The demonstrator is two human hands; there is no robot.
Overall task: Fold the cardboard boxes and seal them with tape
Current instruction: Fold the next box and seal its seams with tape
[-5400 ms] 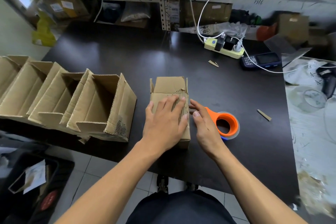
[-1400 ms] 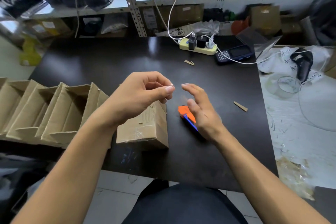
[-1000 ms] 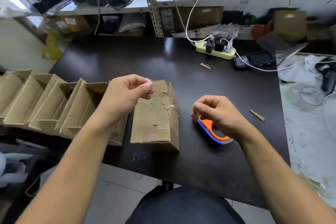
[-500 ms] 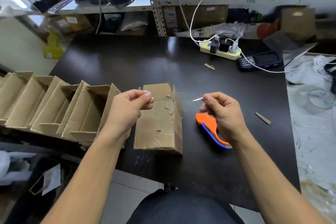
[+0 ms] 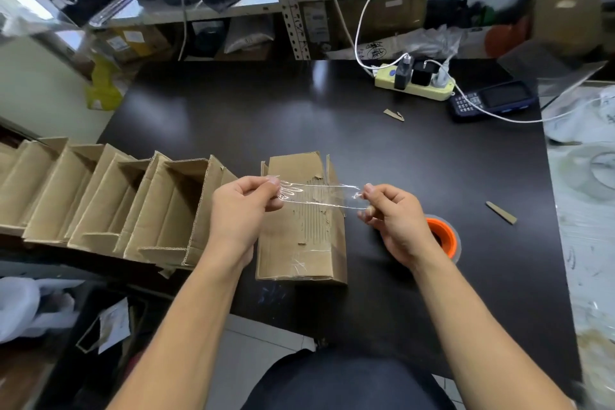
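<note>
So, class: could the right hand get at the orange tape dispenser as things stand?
Probably not at once: the right hand sits just beside the orange tape dispenser, path clear, but it pinches the clear tape strip with the left hand.

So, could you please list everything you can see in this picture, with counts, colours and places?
tape strip: one, clear, stretched between both hands above the box
cardboard box: one, brown, table centre
open boxes: a row, brown, table's left edge
tape dispenser: one, orange, behind the right hand
power strip: one, pale yellow, far side
handheld scanner: one, dark blue, far right
cardboard scraps: two, brown, on the black table
left hand: pinches the strip's left end
right hand: pinches its right end
</note>
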